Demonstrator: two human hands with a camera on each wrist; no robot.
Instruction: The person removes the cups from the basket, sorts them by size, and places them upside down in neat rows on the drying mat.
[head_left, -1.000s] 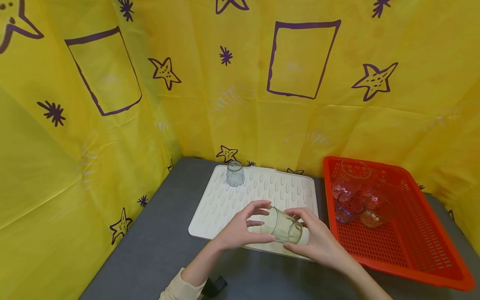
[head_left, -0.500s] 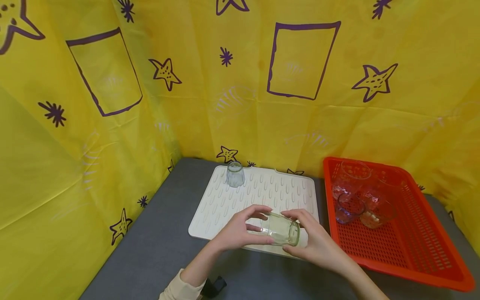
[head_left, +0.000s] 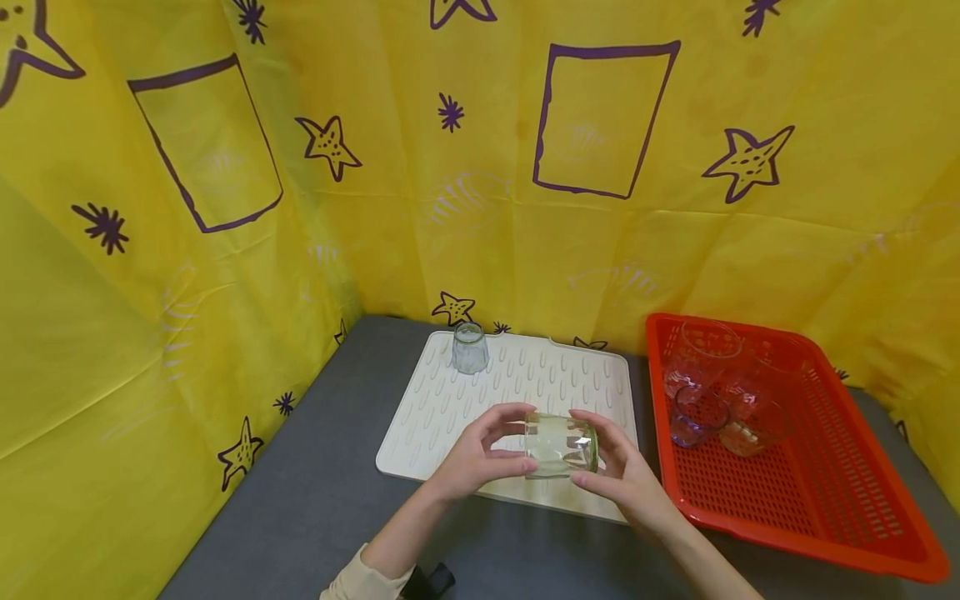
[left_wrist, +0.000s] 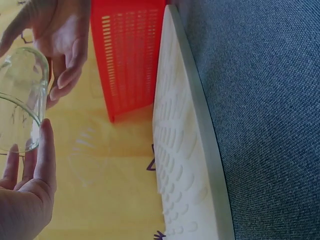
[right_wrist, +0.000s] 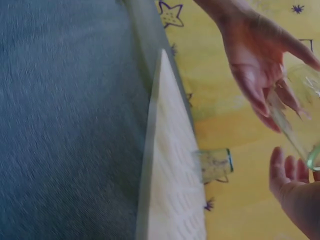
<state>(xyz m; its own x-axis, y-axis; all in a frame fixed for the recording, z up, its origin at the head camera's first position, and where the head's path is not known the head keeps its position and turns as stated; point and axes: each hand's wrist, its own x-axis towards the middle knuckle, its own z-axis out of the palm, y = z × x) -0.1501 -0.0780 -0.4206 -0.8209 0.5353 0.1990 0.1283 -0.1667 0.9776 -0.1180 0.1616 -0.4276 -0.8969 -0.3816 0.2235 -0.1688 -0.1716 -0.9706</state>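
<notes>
Both hands hold a clear, faintly green drinking glass [head_left: 561, 446] on its side above the near part of a white ribbed drying mat [head_left: 427, 437]. My left hand [head_left: 472, 458] grips the left end, thumb below and fingers above. At the right end, by the thick greenish edge, my right hand [head_left: 633, 479] holds it between thumb and fingers. In the left wrist view the glass [left_wrist: 22, 95] spans the gap between the two hands. A second small glass [head_left: 470, 350] stands at the mat's far left corner.
Right of the mat stands a red perforated plastic basket [head_left: 862, 467] with several glasses in its far left part, among them a bluish one [head_left: 693, 421]. The grey tabletop [head_left: 292, 500] meets yellow patterned cloth [head_left: 405, 233] at the back and left.
The glass has turned from slanting down to the right to lying nearly level. Both hands have shifted slightly with it. The basket and the standing glass stay put.
</notes>
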